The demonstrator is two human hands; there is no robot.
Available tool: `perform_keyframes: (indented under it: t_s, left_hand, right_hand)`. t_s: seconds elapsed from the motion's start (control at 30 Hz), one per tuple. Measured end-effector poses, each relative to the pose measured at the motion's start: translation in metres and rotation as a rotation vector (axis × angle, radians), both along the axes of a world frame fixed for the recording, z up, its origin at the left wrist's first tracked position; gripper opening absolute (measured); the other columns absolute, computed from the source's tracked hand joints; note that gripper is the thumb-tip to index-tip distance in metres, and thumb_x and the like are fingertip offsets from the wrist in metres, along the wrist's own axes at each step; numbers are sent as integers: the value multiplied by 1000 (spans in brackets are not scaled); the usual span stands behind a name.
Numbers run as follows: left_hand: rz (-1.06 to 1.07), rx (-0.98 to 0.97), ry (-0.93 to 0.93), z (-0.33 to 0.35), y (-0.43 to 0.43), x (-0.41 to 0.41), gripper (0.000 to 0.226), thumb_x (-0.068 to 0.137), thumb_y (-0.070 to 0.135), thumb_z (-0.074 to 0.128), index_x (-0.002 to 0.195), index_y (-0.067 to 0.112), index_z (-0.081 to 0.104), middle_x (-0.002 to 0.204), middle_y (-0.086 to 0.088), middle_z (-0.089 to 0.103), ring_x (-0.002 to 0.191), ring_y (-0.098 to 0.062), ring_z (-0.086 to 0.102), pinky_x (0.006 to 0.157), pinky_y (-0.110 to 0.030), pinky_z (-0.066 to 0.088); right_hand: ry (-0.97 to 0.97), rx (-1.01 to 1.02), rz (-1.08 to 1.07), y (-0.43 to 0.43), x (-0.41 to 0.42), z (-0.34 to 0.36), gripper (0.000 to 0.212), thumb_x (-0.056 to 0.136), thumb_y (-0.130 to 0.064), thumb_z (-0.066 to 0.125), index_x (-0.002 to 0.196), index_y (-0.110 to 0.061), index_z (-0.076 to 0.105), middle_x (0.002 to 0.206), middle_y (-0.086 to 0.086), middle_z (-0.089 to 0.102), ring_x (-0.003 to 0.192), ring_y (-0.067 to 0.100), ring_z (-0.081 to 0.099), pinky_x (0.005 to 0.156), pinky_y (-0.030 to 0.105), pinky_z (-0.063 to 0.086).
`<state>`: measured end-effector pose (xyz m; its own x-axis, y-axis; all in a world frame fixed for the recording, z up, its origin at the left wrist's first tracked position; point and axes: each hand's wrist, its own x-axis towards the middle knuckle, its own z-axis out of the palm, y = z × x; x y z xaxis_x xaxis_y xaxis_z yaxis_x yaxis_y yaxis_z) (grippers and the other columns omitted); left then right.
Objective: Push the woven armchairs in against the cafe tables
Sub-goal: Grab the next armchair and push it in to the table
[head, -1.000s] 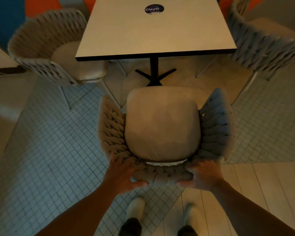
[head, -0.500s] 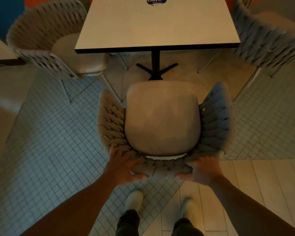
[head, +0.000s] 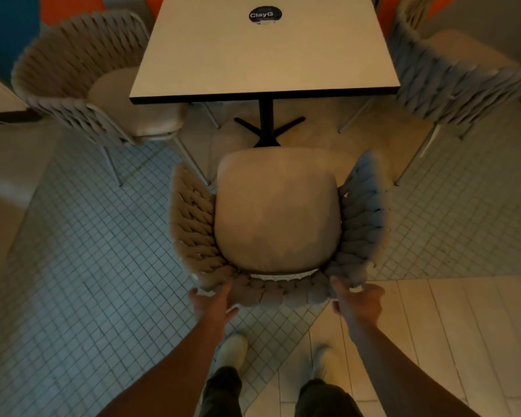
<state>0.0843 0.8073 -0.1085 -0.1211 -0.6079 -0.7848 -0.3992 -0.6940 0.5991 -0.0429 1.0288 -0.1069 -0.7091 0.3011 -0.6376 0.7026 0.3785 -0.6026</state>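
Chair (head: 277,212) faces table (head: 265,55), seat front near table's base, not tucked under. L hand (head: 214,302) fingers spread, touching backrest rim. R hand (head: 358,302) at rim corner; can't tell if gripping.

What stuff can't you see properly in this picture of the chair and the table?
All in the head view.
Armchair legs: hidden beneath its own seat.
Table: far end cut off by the top edge.
Sticker: small print too tiny to read.
Left hand, right hand: blurred, so their grip on the chair back is unclear.
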Motion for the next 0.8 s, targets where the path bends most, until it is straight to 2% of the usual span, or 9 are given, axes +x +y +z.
perform_keyframes:
  t_s: [0.07,0.13,0.27,0.37,0.47,0.5,0.6,0.7,0.8]
  left_hand:
    - [0,75,49,14,8,-12,88,77,5,83,144,30,32,128,-10,51,111,-40,63,77,-55,60]
    - [-25,82,30,23,12,-20,76,81,0,78,140,21,35,123,-10,51,111,-37,61,88,-60,56]
    - [-55,167,18,29,9,-27,61,91,4,69,142,15,39,134,-16,56,101,-33,61,79,-56,57]
    - [-76,133,10,25,11,-23,49,94,4,65,135,14,40,132,-16,56,108,-35,61,83,-57,57]
    - [-44,87,16,23,9,-20,68,87,2,72,141,20,35,136,-19,56,103,-38,64,61,-51,61]
    - [-51,86,22,27,12,-18,64,88,0,71,139,17,36,136,-17,55,106,-39,63,66,-53,61]
    - [-111,154,70,46,24,-12,38,99,-2,54,134,6,40,128,-17,52,124,-41,53,101,-61,47]
    - [-125,171,51,47,28,-5,44,101,-1,51,142,2,35,143,-26,47,129,-46,50,103,-61,45]
    - [-100,175,33,45,28,-4,39,99,-1,54,136,4,41,139,-24,51,125,-43,53,101,-60,47]
  right_hand:
    - [-109,-134,-49,-6,-11,-7,57,79,-20,83,117,-11,41,105,17,54,78,34,65,59,44,62]
    - [-165,-110,-32,-14,-16,-14,61,79,-15,82,127,-11,44,115,21,57,79,38,66,48,39,59]
    - [-205,-55,-19,-22,-21,-12,67,85,-12,77,139,-9,37,119,27,56,87,45,67,56,44,60]
    - [-203,-38,-9,-21,-19,-13,67,88,-15,75,141,-10,35,127,30,55,94,46,66,53,41,58]
    - [-166,-65,-44,-20,-13,-13,68,84,-11,77,133,-18,30,129,31,51,97,49,66,62,54,62]
    - [-167,-55,-37,-19,-10,-13,68,83,-12,77,133,-18,30,129,31,51,97,49,66,62,54,62]
    - [-168,-29,-21,-15,-1,-12,73,84,-15,77,140,-14,30,127,31,53,92,48,67,55,43,60]
    - [-162,-14,-18,-11,5,-9,74,83,-16,79,138,-11,31,125,31,53,90,48,67,62,49,62]
    - [-168,-30,-37,-8,7,-10,75,82,-15,79,139,-14,31,127,30,52,91,49,66,63,55,62]
